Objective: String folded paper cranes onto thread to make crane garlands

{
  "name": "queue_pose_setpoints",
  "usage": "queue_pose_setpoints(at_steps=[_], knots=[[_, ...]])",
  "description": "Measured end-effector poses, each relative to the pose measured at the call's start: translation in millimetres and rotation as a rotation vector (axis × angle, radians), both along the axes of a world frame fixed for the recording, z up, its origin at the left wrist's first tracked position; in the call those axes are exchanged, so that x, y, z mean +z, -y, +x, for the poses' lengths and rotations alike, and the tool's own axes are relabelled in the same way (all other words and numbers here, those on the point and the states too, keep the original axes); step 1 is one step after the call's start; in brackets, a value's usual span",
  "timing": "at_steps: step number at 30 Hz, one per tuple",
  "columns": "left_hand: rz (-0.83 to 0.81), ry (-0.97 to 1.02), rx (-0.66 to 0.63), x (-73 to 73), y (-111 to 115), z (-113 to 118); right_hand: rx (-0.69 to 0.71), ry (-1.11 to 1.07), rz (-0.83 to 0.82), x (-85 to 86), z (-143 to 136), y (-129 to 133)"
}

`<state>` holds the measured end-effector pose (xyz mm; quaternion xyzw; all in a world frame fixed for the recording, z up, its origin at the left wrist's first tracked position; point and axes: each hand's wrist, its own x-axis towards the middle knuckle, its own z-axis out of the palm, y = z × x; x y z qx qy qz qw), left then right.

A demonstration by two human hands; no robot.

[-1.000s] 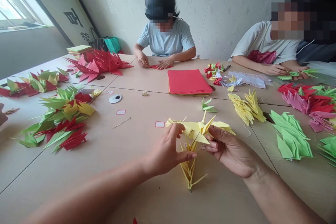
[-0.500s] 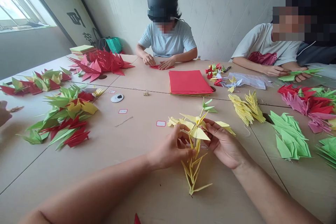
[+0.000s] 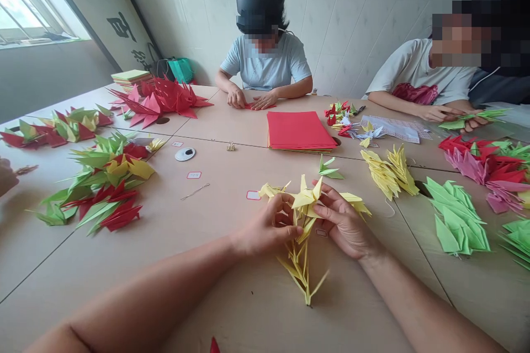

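Note:
A strand of yellow folded-paper cranes (image 3: 300, 256) hangs between my hands in the head view, its lower end by the table surface. My left hand (image 3: 271, 223) curls its fingers round the left side of the strand. At the strand's top, my right hand (image 3: 345, 220) pinches a yellow paper crane (image 3: 305, 198) between thumb and fingers. More yellow folded paper (image 3: 355, 202) shows behind my right hand, partly covered by it. Just beyond my hands lies a small green paper crane (image 3: 329, 167). Any thread inside the strand is hidden.
A red paper stack (image 3: 301, 129) lies ahead. Yellow (image 3: 389, 171) and green folded cranes (image 3: 455, 218) lie right, multicoloured strands (image 3: 103, 176) left. A white disc (image 3: 185, 154) and binder clip (image 3: 231, 146) rest mid-table. Two people work across the table.
The top yellow crane has tilted and shifted slightly left between my fingers. Below it, the strand has swung and its lower end moved a little right. Both hands keep hold.

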<state>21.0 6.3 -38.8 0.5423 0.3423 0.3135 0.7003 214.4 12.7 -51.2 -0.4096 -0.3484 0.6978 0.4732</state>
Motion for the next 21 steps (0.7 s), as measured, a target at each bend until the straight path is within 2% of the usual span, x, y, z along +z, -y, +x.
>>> queue_pose_setpoints(at_steps=[14, 21], knots=[[-0.076, 0.141, -0.025, 4.1, -8.1, -6.8, -0.292, 0.317, 0.186, -20.2, 2.2, -10.3], [-0.118, 0.189, -0.033, 6.0, -6.6, -5.4, -0.304, 0.448, 0.261, -20.8, 1.7, -9.4]])
